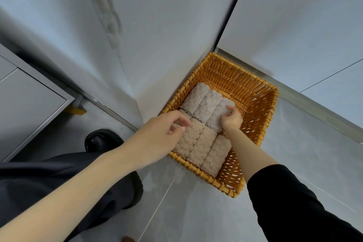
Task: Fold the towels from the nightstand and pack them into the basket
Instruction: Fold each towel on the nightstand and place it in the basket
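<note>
Basket (pixel 255 92) of orange wicker sits on the grey floor (pixel 294 163) in a wall corner, with six rolled towels (pixel 202 144) packed along its left side in two rows of three. The right hand (pixel 232 119), on a black-sleeved arm, curls its fingers round the end of the grey towel (pixel 215 119) at the right of the far row. The left hand (pixel 163 129) lies over the beige towel (pixel 188 139) at the near row's left, fingers bent; whether it pinches the cloth cannot be told.
</note>
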A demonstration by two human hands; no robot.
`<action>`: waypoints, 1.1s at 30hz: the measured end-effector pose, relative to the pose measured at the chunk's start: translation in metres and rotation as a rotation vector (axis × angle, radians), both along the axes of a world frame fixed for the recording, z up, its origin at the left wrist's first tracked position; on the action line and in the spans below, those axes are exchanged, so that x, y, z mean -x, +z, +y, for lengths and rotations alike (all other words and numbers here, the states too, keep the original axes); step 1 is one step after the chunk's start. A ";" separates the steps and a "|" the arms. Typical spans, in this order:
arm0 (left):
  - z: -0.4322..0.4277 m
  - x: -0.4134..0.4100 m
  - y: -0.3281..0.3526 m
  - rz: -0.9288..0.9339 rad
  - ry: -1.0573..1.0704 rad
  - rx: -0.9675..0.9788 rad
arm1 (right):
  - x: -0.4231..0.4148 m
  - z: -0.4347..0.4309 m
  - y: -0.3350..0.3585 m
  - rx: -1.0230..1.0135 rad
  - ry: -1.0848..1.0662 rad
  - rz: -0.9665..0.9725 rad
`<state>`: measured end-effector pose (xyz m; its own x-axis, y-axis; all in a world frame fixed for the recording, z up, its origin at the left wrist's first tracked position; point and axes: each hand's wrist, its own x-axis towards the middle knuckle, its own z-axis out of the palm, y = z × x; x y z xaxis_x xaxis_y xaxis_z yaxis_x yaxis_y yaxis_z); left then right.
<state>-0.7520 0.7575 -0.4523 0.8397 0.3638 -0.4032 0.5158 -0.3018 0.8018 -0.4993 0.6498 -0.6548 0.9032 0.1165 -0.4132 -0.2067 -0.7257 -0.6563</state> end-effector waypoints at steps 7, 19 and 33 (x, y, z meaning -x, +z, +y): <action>-0.001 0.002 0.005 -0.024 0.007 -0.005 | 0.002 -0.004 0.009 -0.280 -0.070 0.359; -0.010 0.022 0.039 -0.080 0.052 -0.019 | 0.090 -0.006 0.118 -0.362 0.244 0.237; 0.025 0.134 0.119 -0.245 0.315 -0.207 | 0.226 0.000 0.303 -0.373 1.049 0.144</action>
<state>-0.8862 0.7827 -0.3333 0.7370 0.6688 -0.0975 0.4102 -0.3280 0.8510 -0.7252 0.6494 -0.3519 0.2322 0.9295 -0.2865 0.2999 -0.3486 -0.8880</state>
